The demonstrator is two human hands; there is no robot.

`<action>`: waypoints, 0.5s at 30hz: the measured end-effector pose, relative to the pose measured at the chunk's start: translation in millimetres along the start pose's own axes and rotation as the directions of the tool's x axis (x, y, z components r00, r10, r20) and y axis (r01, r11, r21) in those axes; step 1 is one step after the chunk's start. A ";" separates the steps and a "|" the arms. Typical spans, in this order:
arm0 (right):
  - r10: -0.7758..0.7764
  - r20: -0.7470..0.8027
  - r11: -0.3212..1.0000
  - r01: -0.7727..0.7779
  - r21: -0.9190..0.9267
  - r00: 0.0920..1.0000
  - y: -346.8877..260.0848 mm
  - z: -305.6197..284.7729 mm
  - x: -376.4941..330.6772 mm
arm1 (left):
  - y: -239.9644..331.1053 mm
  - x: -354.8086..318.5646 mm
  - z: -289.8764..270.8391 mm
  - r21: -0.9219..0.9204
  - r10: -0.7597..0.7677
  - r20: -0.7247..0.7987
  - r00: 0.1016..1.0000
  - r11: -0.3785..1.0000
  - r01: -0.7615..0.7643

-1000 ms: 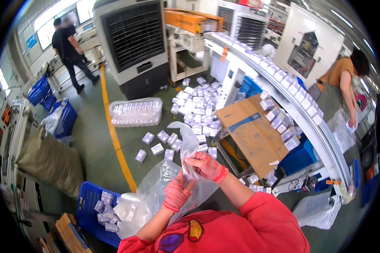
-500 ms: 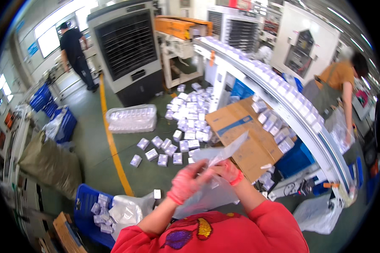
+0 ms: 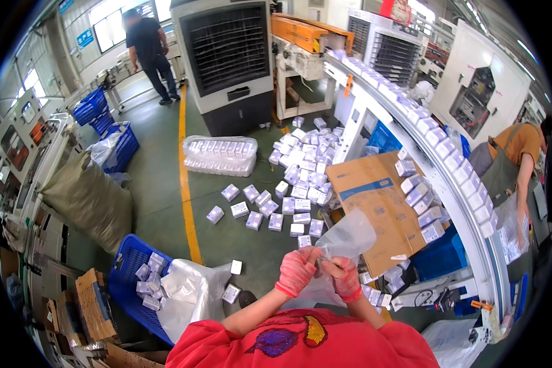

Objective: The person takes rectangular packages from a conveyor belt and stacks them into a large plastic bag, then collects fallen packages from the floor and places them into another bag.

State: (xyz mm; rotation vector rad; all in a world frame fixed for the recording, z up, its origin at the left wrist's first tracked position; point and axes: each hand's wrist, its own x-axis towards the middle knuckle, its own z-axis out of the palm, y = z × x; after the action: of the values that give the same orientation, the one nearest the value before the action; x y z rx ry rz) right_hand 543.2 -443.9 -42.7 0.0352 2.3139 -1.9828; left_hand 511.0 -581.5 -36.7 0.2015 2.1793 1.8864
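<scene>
A clear plastic bag point(image 3: 351, 233) is gathered between my two hands, its upper part flaring out above them and the rest hanging toward my lap. My left hand point(image 3: 297, 271), in a pinkish-red glove with bare fingertips, is closed on the bag's bunched middle. Gloved the same way, my right hand point(image 3: 343, 277) pinches the bag close beside the left. Beyond my hands, many small white-and-purple boxes point(image 3: 306, 161) lie heaped and scattered on the floor. A flattened cardboard sheet point(image 3: 374, 211) leans just past the bag, with more boxes along its right side.
A curved conveyor point(image 3: 423, 138) carries a row of boxes on the right, where a co-worker point(image 3: 516, 147) bends over a bag. A blue crate point(image 3: 132, 300) with boxes and a plastic bag stands lower left. Wrapped boxes point(image 3: 221, 155), a sack point(image 3: 89, 199) and an air cooler point(image 3: 229, 58) stand farther off.
My view has turned left, so the scene sits farther right. My hands have drawn the bag into a bunch, and its upper part now stands puffed above them.
</scene>
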 end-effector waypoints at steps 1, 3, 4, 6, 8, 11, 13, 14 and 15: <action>-0.017 -0.044 0.998 0.015 -0.060 0.999 10.8 -0.7 3.8 | -8.3 4.0 -0.3 -0.096 -0.059 -0.009 0.998 0.994 0.058; -0.270 -0.116 0.933 0.230 -0.276 0.956 28.1 2.9 7.3 | -28.4 9.6 4.4 -0.030 0.081 -0.132 0.988 0.996 -0.086; -0.178 -0.102 0.960 0.150 -0.236 0.979 25.3 5.8 6.1 | -31.8 11.6 1.9 -0.072 0.026 -0.076 0.997 0.997 -0.031; -0.045 -0.054 0.991 0.038 -0.131 0.998 29.2 15.0 2.5 | -25.8 5.0 -0.1 -0.180 -0.181 -0.024 0.983 0.968 0.174; 0.044 0.032 0.992 -0.040 -0.118 0.998 27.1 30.8 2.6 | -26.1 -1.9 1.0 -0.200 -0.397 0.004 0.918 0.899 0.389; -0.123 -0.058 0.980 0.112 -0.166 0.991 54.3 53.8 -6.6 | -93.7 -8.4 -3.3 0.782 0.509 0.251 0.823 0.394 -0.483; -0.084 -0.020 0.964 0.077 -0.254 0.996 67.6 58.4 -10.3 | -98.3 -18.4 -11.7 0.122 -0.224 0.023 0.974 0.968 0.219; 0.118 0.023 0.987 -0.114 -0.114 0.993 69.7 55.5 -13.7 | -98.9 -26.0 -16.0 -0.349 -0.445 -0.014 0.895 0.841 0.413; 0.104 0.012 0.989 -0.102 -0.110 0.995 67.0 50.7 -17.0 | -46.1 -35.4 -24.8 -0.461 -0.592 0.110 0.798 0.681 0.569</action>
State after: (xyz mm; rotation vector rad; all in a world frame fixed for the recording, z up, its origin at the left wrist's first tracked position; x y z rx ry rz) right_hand 568.2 -482.9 -114.8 0.1261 2.3549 -1.7994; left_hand 540.8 -621.6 -75.6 -0.5782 1.4542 1.9392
